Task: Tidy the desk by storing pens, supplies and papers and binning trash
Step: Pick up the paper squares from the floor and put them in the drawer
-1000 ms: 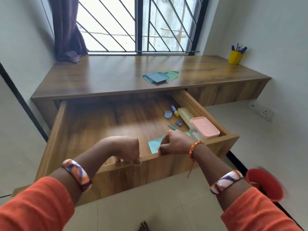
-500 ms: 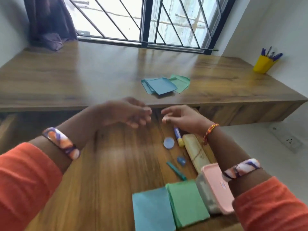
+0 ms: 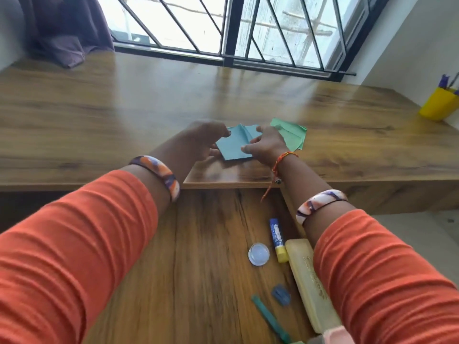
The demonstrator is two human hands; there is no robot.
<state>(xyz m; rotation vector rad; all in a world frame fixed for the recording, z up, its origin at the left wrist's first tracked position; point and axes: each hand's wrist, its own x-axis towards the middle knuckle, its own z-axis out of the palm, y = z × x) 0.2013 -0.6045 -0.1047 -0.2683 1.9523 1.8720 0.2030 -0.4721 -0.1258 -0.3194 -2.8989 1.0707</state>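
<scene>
blue papers (image 3: 234, 147): small loose stack on the wooden desk (image 3: 99, 115), near its front edge, top sheet buckled upward in a ridge between the two hands.
left hand (image 3: 201, 140): fingers curled at the stack's left edge, fingertips on the paper; looks like a pinch, though motion blur leaves the grip uncertain.
right hand (image 3: 267, 145): fingers curled over the stack's right side, thumb pressed on the near corner, gripping the sheets.
green papers (image 3: 291, 135): fanned just beside the blue ones, to the right, partly under the right hand.
yellow pen cup (image 3: 438, 104): far right of desk by the wall, pens standing in it, well apart from the papers.
open drawer (image 3: 198, 269): below the desk edge, under both forearms; holds glue stick (image 3: 278, 239), round clear lid (image 3: 258, 254), blue sharpener (image 3: 281, 295), teal pen (image 3: 269, 319), pale yellow case (image 3: 308, 281) along its right side.
orange sleeves (image 3: 74, 244): on both arms, a patterned bangle at each wrist.
</scene>
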